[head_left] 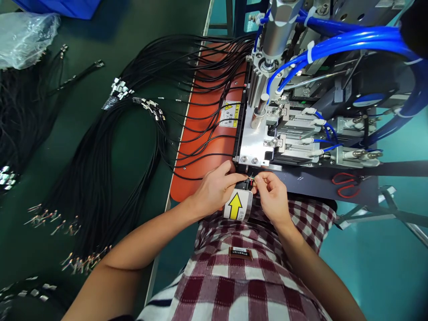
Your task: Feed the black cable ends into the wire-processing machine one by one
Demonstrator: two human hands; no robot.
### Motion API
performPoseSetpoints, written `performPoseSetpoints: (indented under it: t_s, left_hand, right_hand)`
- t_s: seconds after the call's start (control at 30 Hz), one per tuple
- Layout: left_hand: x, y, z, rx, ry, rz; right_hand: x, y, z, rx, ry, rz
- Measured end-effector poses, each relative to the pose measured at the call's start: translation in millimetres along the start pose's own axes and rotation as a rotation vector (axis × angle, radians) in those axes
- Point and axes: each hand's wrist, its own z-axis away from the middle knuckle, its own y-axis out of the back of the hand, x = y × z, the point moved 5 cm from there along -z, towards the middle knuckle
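My left hand (217,185) is closed at the near edge of the machine, its fingers on the end of a black cable (190,177) that runs in under the hand from the left. Thin coloured wires (251,179) fan out of the cable end, between my two hands. My right hand (273,196) pinches these wires between thumb and forefinger; their tips are hidden by the fingers. Just below lies a white label with a yellow arrow (236,206). Several more black cables (214,127) lead across the orange plate (187,189) into the machine's edge.
The machine (256,145) with blue air hoses (347,38) rises just beyond my hands. Red-handled scissors (346,185) lie on the dark plate at right. Cable bundles (96,178), a plastic bag (26,38) and a blue bin (67,6) occupy the green table at left.
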Motion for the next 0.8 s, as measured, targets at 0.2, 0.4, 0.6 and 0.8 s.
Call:
performPoseSetpoints:
  t_s: [0.2,0.4,0.6,0.8]
  left_hand:
    - [2.2,0.1,-0.6,-0.001,-0.015,-0.068]
    - [5.3,1.0,-0.7,-0.01,-0.036,-0.122]
    - [3.3,0.6,-0.3,-0.005,-0.014,-0.094]
    - [2.0,0.2,0.1,-0.004,-0.012,-0.074]
  right_hand:
    - [1.0,-0.7,3.1,0.024,0.017,0.038]
    - [1.9,-0.9,3.8,0.053,0.052,0.068]
    - [3.4,-3.4,1.5,-0.008,-0.055,-0.085]
    - [3.0,-1.9,3.9,0.048,0.054,-0.039]
